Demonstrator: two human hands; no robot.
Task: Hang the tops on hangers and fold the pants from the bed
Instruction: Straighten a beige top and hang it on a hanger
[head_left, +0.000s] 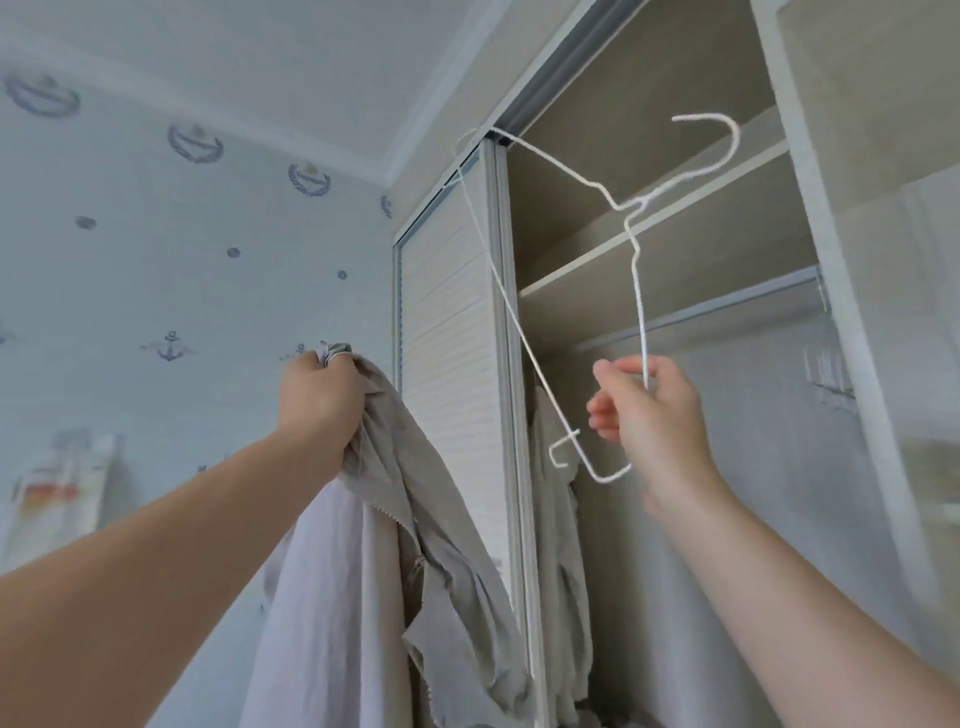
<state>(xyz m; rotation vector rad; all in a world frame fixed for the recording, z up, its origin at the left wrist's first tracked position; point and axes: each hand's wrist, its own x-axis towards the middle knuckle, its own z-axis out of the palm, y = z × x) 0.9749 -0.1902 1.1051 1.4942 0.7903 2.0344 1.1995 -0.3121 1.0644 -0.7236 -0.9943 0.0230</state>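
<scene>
— Hands?
— Raised, well apart. Left hand (322, 395) fisted round a bunched end of the top (441, 545); right hand (654, 410) pinching the hanger (639, 306) by its wire near one corner.
— Top?
— Beige, hanging from the left hand, draped before the wardrobe (447, 322) door, against a pale cloth (322, 597).
— Hanger?
— White wire, tilted, hook uppermost, held before the open wardrobe's shelf (675, 228) and rail (701, 317). Apart from the top.
</scene>
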